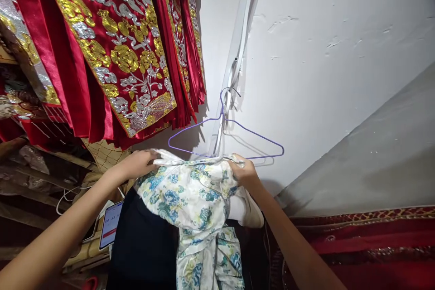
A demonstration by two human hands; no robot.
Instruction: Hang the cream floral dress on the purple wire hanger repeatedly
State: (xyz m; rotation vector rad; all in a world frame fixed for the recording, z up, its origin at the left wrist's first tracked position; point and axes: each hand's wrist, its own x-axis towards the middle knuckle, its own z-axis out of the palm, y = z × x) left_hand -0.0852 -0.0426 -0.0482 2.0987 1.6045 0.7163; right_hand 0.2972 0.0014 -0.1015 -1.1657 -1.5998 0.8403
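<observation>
A white garment with blue and green flowers [193, 199] hangs down in front of me. My left hand [137, 164] grips its top left edge with closed fingers. At the top right corner of the cloth my right hand [245, 173] is closed on it too. Just above the garment's top edge a purple wire hanger [238, 124] hangs by its hook from a white strip on the wall.
Red garments with gold and silver embroidery [118, 45] hang at the upper left. A phone with a lit screen [110, 224] lies at the lower left near white cables. A white wall [322, 54] is ahead; red patterned cloth [367, 240] lies at the lower right.
</observation>
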